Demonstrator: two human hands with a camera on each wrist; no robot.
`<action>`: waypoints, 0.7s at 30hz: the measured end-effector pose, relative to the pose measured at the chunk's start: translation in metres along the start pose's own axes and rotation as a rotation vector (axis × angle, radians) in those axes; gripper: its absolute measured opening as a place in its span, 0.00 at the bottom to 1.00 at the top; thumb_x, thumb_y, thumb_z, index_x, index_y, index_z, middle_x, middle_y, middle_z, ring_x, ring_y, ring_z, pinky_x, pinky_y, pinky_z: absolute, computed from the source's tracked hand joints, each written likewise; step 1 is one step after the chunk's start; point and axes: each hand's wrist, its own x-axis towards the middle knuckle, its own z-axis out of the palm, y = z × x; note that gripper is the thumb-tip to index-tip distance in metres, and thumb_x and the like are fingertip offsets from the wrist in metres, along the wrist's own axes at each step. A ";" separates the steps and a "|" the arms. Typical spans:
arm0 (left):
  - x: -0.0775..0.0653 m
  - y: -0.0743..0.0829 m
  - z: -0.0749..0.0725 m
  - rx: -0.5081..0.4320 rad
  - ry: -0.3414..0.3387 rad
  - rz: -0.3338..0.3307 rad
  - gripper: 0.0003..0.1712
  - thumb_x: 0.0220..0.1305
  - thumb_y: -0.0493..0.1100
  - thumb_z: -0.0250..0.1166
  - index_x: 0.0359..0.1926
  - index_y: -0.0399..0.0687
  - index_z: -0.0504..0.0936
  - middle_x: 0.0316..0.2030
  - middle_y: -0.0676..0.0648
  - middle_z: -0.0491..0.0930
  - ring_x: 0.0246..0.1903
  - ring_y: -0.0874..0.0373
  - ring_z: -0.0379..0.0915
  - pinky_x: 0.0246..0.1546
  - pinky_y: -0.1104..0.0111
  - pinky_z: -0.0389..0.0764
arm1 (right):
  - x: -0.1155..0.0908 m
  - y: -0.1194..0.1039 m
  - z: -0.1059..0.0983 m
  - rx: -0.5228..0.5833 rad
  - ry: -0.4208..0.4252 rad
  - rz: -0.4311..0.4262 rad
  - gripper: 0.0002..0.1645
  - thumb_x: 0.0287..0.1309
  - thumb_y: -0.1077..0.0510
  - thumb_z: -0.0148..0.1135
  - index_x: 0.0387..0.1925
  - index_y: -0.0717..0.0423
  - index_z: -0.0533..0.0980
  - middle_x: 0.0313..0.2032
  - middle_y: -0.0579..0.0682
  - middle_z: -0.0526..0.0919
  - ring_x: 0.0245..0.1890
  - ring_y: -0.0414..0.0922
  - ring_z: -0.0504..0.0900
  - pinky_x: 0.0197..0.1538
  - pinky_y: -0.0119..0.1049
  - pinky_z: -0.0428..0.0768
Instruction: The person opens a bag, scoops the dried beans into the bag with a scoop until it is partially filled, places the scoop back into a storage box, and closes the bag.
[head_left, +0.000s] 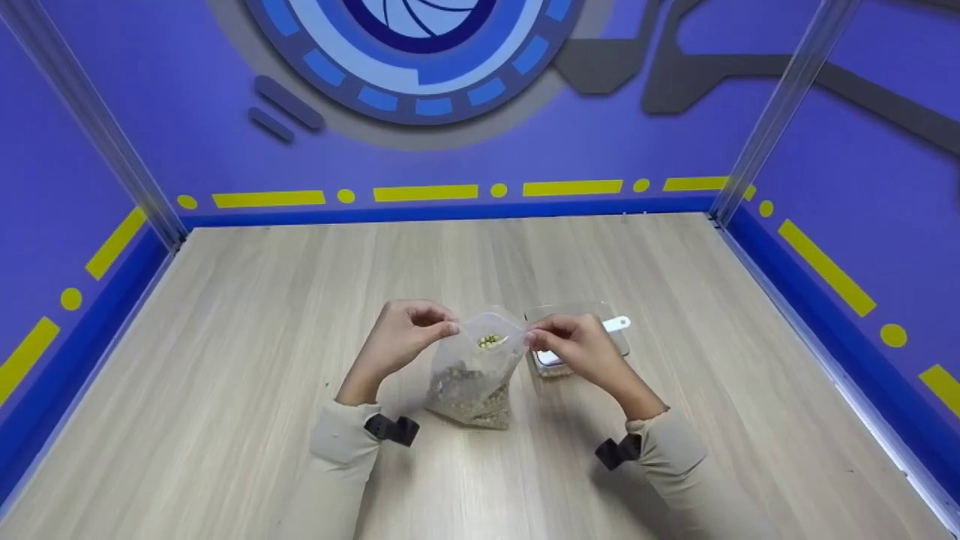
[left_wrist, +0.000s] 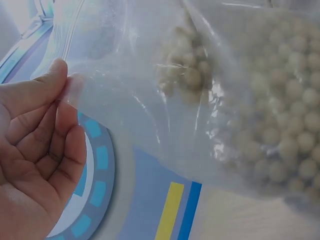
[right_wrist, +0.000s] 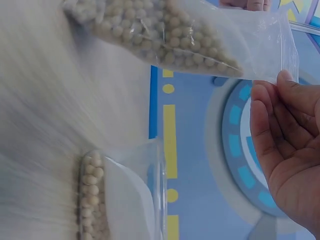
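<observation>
A clear zip-lock bag (head_left: pixel 469 382) partly filled with small round pale beans or beads (left_wrist: pixel 280 115) stands on the table. My left hand (head_left: pixel 405 337) pinches one top corner of the bag between thumb and finger, as the left wrist view shows. At the opposite top corner, my right hand (head_left: pixel 574 341) pinches the zip edge the same way. The bag's mouth gapes between the hands, and some yellowish balls (head_left: pixel 489 341) show through it. Whether the contents are beans or beads I cannot tell.
Just behind and below the right hand sits a clear plastic box (right_wrist: pixel 162 190) holding similar pale balls (right_wrist: pixel 92 200). A white scoop-like tool (head_left: pixel 617 324) lies in it, its handle jutting over the rim. Blue-purple panels (head_left: pixel 450 165) wall the wooden table (head_left: pixel 262 300) at back and sides.
</observation>
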 end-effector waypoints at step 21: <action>0.003 0.001 0.012 -0.072 0.032 -0.070 0.04 0.54 0.40 0.71 0.29 0.44 0.84 0.26 0.52 0.82 0.28 0.60 0.75 0.31 0.71 0.74 | 0.001 0.011 -0.018 0.086 0.099 0.073 0.09 0.57 0.62 0.65 0.33 0.67 0.82 0.29 0.54 0.85 0.28 0.34 0.78 0.33 0.25 0.77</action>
